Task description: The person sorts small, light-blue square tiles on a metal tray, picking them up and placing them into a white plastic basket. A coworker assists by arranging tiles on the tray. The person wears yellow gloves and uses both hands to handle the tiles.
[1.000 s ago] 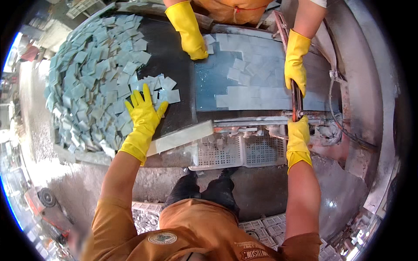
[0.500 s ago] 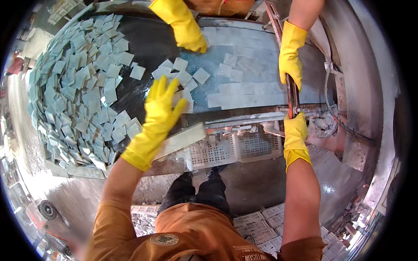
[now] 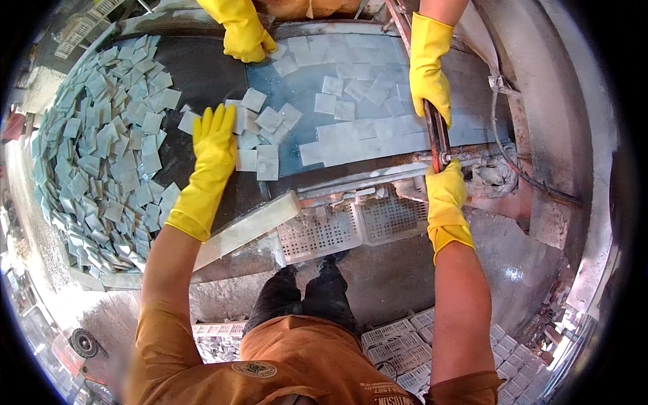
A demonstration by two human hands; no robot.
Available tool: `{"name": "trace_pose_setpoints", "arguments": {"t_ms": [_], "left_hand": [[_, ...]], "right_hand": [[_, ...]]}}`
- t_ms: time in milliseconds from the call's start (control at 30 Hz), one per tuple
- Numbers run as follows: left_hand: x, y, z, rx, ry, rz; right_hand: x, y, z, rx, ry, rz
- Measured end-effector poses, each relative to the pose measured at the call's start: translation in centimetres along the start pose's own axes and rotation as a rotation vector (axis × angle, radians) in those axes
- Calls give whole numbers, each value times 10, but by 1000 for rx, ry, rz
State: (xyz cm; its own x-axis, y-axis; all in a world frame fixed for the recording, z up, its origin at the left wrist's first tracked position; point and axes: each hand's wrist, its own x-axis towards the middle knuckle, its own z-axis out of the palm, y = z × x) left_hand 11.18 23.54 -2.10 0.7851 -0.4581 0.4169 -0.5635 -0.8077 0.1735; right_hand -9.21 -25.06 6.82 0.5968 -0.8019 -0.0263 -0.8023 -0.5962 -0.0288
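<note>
My left hand (image 3: 214, 152), in a yellow rubber glove, lies flat with fingers stretched out on the dark wet surface (image 3: 192, 67). It is beside a loose cluster of pale square tiles (image 3: 270, 120); one tile (image 3: 187, 122) shows by its fingertips. My right hand (image 3: 447, 202), gloved alike, is closed round the near end of a rusty metal bar (image 3: 439, 138) lying across the table. Overlapping rows of pale tiles (image 3: 371, 140) lie on the bluish wet area left of the bar. A large heap of similar tiles (image 3: 101, 162) fills the table's left end.
Across the table, a co-worker's gloved hand (image 3: 432, 67) grips the same bar; their other hand (image 3: 246, 42) is over the far edge. A pale block (image 3: 250, 229) lines the near edge. Below stand perforated plastic baskets (image 3: 320, 236). A cable (image 3: 503, 135) hangs at right.
My left hand has moved left from the tile cluster, its fingers closer together. The co-worker's free hand has moved left too. My right hand still holds the bar. The whole view has shifted slightly.
</note>
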Motion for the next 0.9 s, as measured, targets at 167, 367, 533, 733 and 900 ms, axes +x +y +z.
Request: {"name": "trace_pose_setpoints", "arguments": {"t_ms": [167,367,533,733,900], "left_hand": [[6,51,-1,6,-32,111],[4,13,-44,159,-98,85],[6,14,-62,-91,47,50],[41,77,-26,-122,-309,291],[24,21,-39,76,-279,109]], "right_hand": [[-2,-10,-12,9,-26,17],[-1,-2,-10,43,0,-22],[-2,-12,-14,12,-63,5],[-2,-13,-13,51,-86,-10],[-8,-10,-12,90,-31,-47]]}}
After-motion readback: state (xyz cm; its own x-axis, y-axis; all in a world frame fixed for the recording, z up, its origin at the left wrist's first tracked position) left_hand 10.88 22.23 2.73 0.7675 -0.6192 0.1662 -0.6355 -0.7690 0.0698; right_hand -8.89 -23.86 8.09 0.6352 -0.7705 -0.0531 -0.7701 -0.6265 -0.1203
